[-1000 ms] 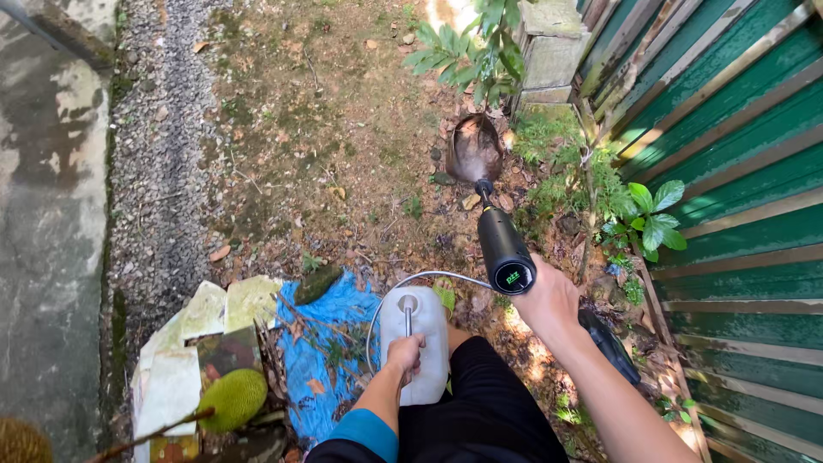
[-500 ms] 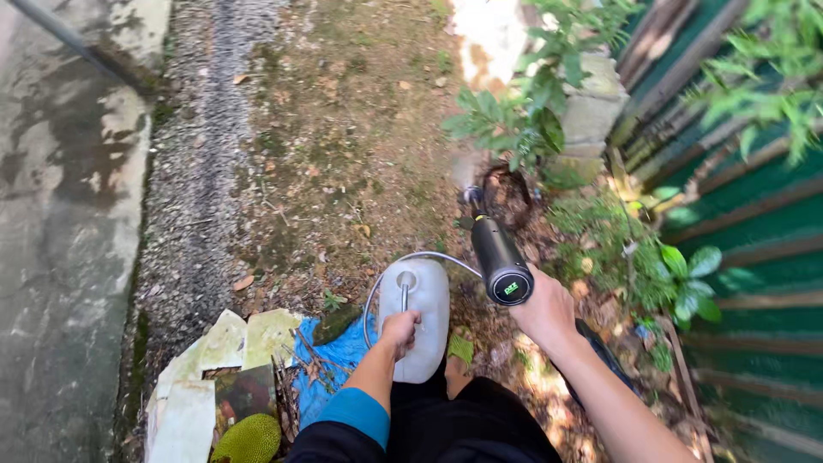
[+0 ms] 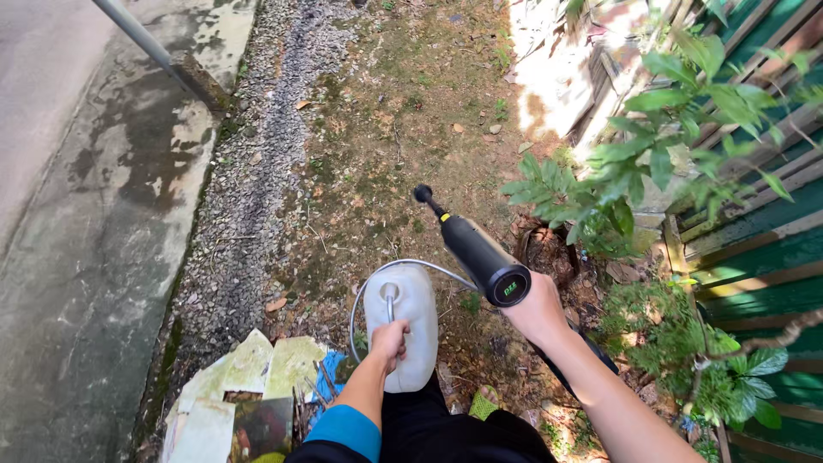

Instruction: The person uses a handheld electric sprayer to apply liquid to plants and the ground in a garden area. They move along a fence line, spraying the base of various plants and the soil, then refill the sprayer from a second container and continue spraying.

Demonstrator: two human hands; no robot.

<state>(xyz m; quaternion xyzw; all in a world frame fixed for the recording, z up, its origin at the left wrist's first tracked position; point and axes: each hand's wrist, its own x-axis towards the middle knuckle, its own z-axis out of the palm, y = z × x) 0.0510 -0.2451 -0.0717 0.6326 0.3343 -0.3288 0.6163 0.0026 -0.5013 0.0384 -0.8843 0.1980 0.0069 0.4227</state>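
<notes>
I see the left hand (image 3: 390, 340) with its fingers clenched around the handle on top of a white plastic jug (image 3: 403, 330), carried just above the dirt ground (image 3: 386, 129). A thin hose (image 3: 386, 270) curves up out of the jug's top and loops over to the right. The right hand (image 3: 538, 313), just right of the jug, grips the rear end of a black sprayer wand (image 3: 476, 249), fingers wrapped tight around it; the nozzle points away, up beyond the jug. Right of the jug, leafy green plants (image 3: 660, 171) stand against a green metal fence (image 3: 771, 249). Left of the jug runs a strip of gravel (image 3: 257, 197), then a stained concrete slab (image 3: 94, 240). Below and left of the jug lie pale broken sheets (image 3: 240, 377) and a scrap of blue tarp (image 3: 330, 377).
</notes>
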